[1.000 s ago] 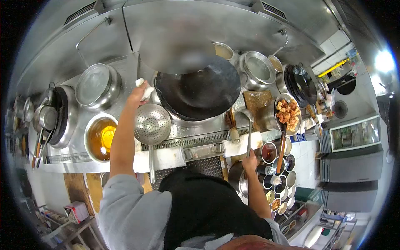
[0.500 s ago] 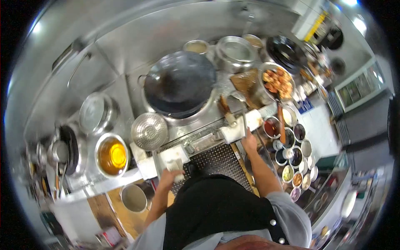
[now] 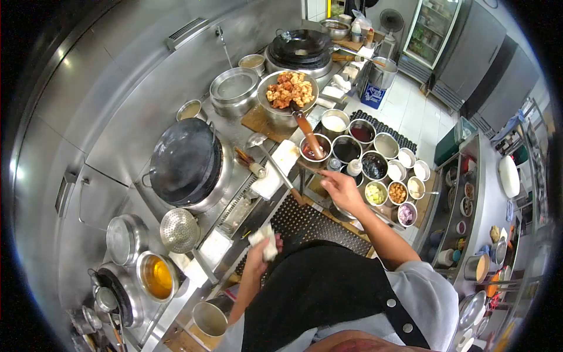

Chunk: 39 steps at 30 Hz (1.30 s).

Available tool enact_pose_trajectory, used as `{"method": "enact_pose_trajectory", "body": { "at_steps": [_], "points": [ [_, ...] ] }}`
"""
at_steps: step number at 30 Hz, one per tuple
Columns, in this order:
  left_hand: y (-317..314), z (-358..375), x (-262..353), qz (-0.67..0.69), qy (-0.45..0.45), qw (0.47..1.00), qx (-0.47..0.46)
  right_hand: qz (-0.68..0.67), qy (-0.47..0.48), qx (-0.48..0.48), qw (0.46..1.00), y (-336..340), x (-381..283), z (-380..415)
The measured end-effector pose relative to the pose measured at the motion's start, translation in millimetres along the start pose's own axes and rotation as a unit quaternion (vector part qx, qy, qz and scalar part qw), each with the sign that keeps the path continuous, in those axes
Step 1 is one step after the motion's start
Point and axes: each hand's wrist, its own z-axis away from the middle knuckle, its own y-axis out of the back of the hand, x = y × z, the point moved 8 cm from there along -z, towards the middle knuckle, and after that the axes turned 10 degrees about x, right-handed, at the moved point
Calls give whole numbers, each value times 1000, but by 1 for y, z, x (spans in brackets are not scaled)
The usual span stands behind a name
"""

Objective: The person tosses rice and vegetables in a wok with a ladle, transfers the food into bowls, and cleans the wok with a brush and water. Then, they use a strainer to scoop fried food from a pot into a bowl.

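Observation:
My left hand (image 3: 256, 259) is closed around a folded white cloth (image 3: 267, 239) in front of the stove's edge. My right hand (image 3: 345, 192) hovers empty, fingers stretched out, just left of several seasoning bowls. Nearest to it are a squeeze bottle (image 3: 355, 167) and a bowl of dark red sauce (image 3: 309, 154), crossed by the wooden handle (image 3: 309, 136) of a strainer. A ladle (image 3: 275, 161) lies across a white cloth (image 3: 284, 163) on the stove edge, its wooden grip overhanging toward me.
A large black wok (image 3: 185, 161) sits on the burner. Fried pieces (image 3: 290, 91) fill the strainer above a pot. Along the left stand a perforated skimmer (image 3: 180, 230) and a pot of yellow oil (image 3: 157, 278). A perforated black mat (image 3: 305, 226) covers the floor by the stove.
My view has turned right, toward the seasoning bowls. My right hand has let go of the ladle's handle and moved to the right. The white cloth stays in my left hand.

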Motion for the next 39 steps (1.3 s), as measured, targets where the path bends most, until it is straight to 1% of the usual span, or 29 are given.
{"method": "enact_pose_trajectory", "body": {
  "at_steps": [1,3,5,7,9,10,11,12,13,14,15,16,17,19,20,21,23,24,26,27,29,30,31,33,35,36,38,39],
  "points": [
    [-49,-8,20,28,-24,997,-61,-31,-40,12,999,14,30,9],
    [-133,-28,53,51,-37,993,-98,-28,-76,13,997,34,80,29],
    [-189,-85,71,-22,-66,989,-128,0,-146,-14,989,40,105,52],
    [-249,-141,85,-60,-92,981,-161,65,-193,-63,977,27,135,71],
    [-296,-206,88,-15,-58,979,-197,137,-123,-85,979,11,135,77],
    [-315,-221,93,10,-29,984,-173,102,-151,-76,980,-3,159,83],
    [-331,-226,99,35,2,988,-150,140,-119,-105,977,-10,141,81],
    [-342,-215,109,46,27,992,-112,150,-157,-131,967,-17,141,82],
    [-349,-230,113,47,-16,989,-141,162,-196,-156,954,-17,148,87],
    [-348,-244,112,16,-80,988,-132,178,-202,-166,949,-13,166,95],
    [-347,-245,115,-17,-144,982,-119,164,-220,-151,950,-7,195,106],
    [-349,-225,131,25,-165,981,-97,147,-238,-133,951,2,215,113],
    [-348,-219,138,33,-154,983,-92,157,-246,-140,946,12,216,119],
    [-351,-209,155,19,-165,978,-129,194,-359,-90,909,39,214,130],
    [-351,-207,163,21,-153,978,-142,254,-379,-92,885,46,206,130],
    [-352,-213,168,25,-146,979,-141,260,-384,-93,881,49,212,140],
    [-361,-220,190,38,-188,966,-171,168,-479,-32,861,64,253,186],
    [-364,-218,197,42,-185,967,-170,159,-485,-28,860,66,260,194],
    [-376,-204,218,-12,-198,961,-194,172,-478,-45,860,64,264,200],
    [-381,-194,229,-47,-217,953,-209,176,-474,-53,861,64,266,200],
    [-389,-177,243,-70,-263,935,-227,180,-469,-68,862,62,270,203],
    [-394,-170,247,-48,-283,925,-250,181,-467,-75,863,60,272,204],
    [-392,-165,248,-24,-285,930,-231,180,-463,-79,864,58,275,204],
    [-388,-157,250,-84,-311,921,-217,182,-453,-91,868,55,282,206],
    [-384,-160,237,-73,-298,927,-216,182,-448,-95,870,54,291,209],
    [-380,-162,230,-60,-289,931,-214,182,-451,-95,869,49,283,208],
    [-370,-167,211,-37,-271,937,-216,124,-505,-18,854,47,251,193],
    [-364,-172,202,-13,-256,942,-217,121,-504,-16,855,45,246,185]
  ]
}}
